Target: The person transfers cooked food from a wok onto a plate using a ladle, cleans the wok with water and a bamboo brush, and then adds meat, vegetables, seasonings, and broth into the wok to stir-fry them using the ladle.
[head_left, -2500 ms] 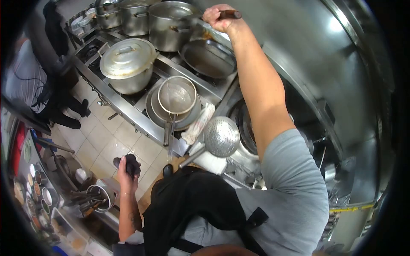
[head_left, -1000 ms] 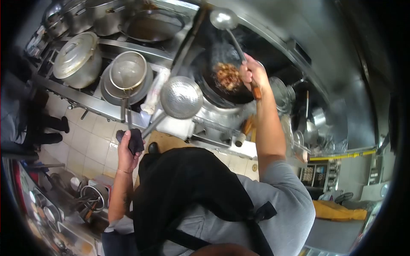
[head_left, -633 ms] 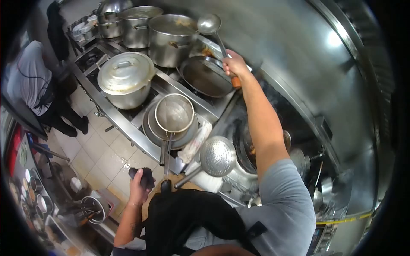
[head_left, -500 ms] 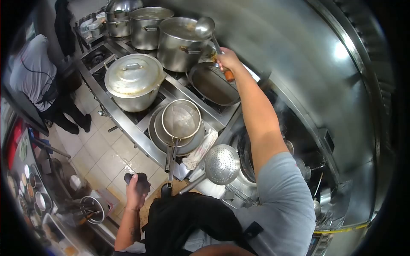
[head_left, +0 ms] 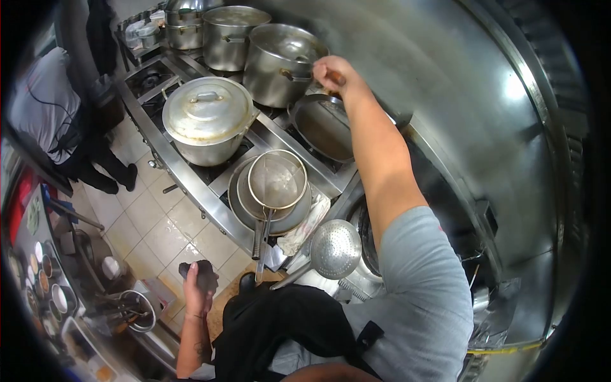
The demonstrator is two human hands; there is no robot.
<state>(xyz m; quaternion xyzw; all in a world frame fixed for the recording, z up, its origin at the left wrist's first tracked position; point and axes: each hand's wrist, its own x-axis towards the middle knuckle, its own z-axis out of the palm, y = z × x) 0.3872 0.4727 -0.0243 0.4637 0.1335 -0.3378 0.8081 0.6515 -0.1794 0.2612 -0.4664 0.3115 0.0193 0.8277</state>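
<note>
My right hand point(head_left: 332, 71) is closed around the orange-brown handle of a ladle point(head_left: 337, 77), at the rim of a tall steel stockpot point(head_left: 273, 79). The ladle's bowl is down inside the pot, blurred against the liquid. Low on the left, my left hand point(head_left: 195, 298) is closed on a black cloth-like bundle point(head_left: 203, 275), held over the floor. An oblong pan point(head_left: 321, 130) of brownish liquid sits below my right forearm. Nearer to me, a round strainer point(head_left: 277, 179) rests on stacked pans, and a perforated skimmer point(head_left: 336, 249) lies to their right.
A large lidded pot point(head_left: 207, 111) stands on the stove's near side, with another stockpot point(head_left: 232, 44) behind. A white cloth point(head_left: 305, 228) lies by the strainer. At the left, a person point(head_left: 48, 105) stands near a counter with several small containers; a bucket point(head_left: 139, 311) holds utensils.
My right hand has lowered the ladle: its bowl went from above the stockpot's rim down into the pot. My left hand still grips the black bundle. The view has shifted slightly.
</note>
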